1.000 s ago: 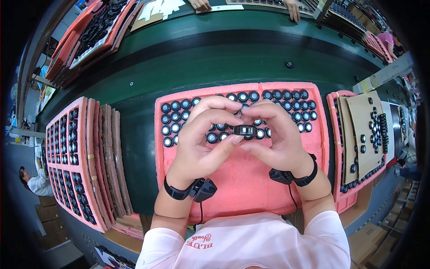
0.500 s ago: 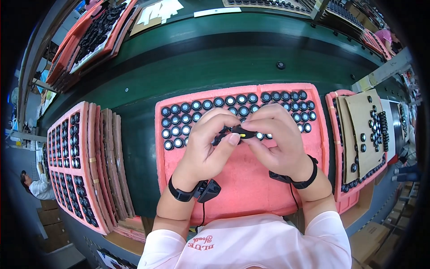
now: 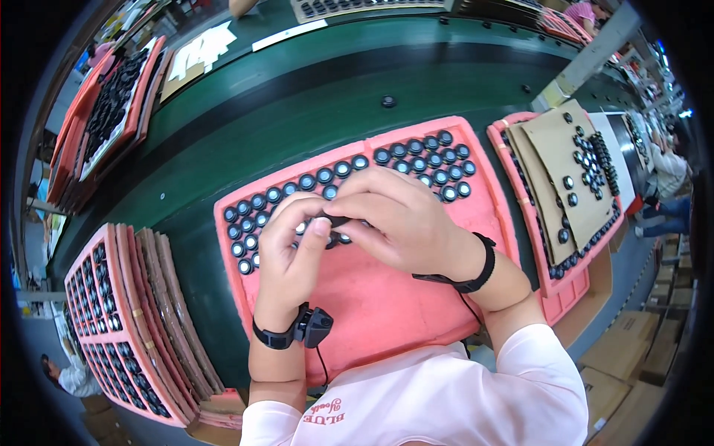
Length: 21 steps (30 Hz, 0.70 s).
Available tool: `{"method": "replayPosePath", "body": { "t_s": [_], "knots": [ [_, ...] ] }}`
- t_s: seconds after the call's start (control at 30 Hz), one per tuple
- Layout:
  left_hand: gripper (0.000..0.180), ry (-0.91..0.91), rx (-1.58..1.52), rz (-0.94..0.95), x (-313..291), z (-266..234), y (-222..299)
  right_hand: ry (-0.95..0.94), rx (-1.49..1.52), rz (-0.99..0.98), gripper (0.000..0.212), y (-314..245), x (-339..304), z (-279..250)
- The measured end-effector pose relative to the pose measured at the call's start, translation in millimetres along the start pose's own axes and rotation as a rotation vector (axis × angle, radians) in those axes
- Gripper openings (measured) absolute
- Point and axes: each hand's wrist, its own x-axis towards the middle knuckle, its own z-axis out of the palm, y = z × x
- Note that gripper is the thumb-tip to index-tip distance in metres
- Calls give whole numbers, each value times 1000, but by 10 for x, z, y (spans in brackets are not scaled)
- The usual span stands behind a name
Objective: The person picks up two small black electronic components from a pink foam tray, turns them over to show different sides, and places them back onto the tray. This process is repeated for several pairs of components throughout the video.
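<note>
A small black part (image 3: 336,221) is pinched between my two hands, its shape mostly covered by fingers. My left hand (image 3: 288,253) grips it with thumb and fingers from the left. From the right, my right hand (image 3: 398,215) closes its fingertips on the same part. Both hands are above a pink foam tray (image 3: 349,316), whose far half holds rows of round black parts (image 3: 343,169) with pale, shiny centres. Some of these are hidden under my hands. The tray's near half shows bare foam. Each wrist wears a black strap; a black device sits on the left one.
Beyond the tray runs a green conveyor belt (image 3: 297,100) with a loose round part (image 3: 388,101) on it. Stacked trays (image 3: 111,249) stand at left. At right, cardboard (image 3: 547,160) with scattered parts lies on another tray. A metal post (image 3: 587,67) rises behind it.
The view has turned, so the trays appear tilted and shifted left. My hands stay together on the black part, now over the tray's left-middle. The yellow mark on it no longer shows.
</note>
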Motion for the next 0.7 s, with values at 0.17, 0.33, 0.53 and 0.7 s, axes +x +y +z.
{"method": "replayPosePath", "body": {
  "t_s": [0.17,0.33,0.53,0.7],
  "knots": [
    [21,43,4,-91,-13,27,-55,-22,-57,93,28,85,-169,-308],
    [21,64,29,-90,-3,4,-65,-131,-392,374,25,332,-664,-945],
    [21,57,0,-66,15,31,-57,-284,-597,506,22,539,-1086,-1349],
    [21,49,16,-59,12,19,-63,-351,-725,420,20,611,-1189,-1321]
  ]
}}
